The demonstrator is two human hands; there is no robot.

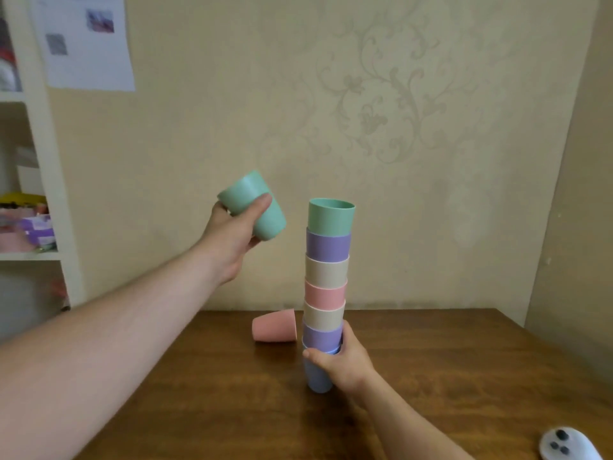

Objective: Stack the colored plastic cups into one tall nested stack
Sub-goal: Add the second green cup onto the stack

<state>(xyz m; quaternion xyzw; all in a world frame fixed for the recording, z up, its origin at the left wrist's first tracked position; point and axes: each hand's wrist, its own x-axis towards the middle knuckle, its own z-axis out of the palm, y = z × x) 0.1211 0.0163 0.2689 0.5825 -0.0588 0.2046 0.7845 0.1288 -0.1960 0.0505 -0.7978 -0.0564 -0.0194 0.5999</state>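
A tall nested stack of cups (326, 277) stands on the wooden table (215, 393), leaning slightly: blue at the bottom, then purple, cream, pink, cream, purple and green on top. My right hand (341, 363) grips the stack near its base, around the blue and purple cups. My left hand (235, 234) holds a loose green cup (255, 204) in the air, tilted, up and to the left of the stack's top. A pink cup (275, 326) lies on its side on the table just left of the stack, its mouth toward the stack.
A white remote-like device (564, 446) with dark buttons lies at the table's front right. A white shelf unit (43, 161) with clutter stands at the left. A papered wall runs right behind the table.
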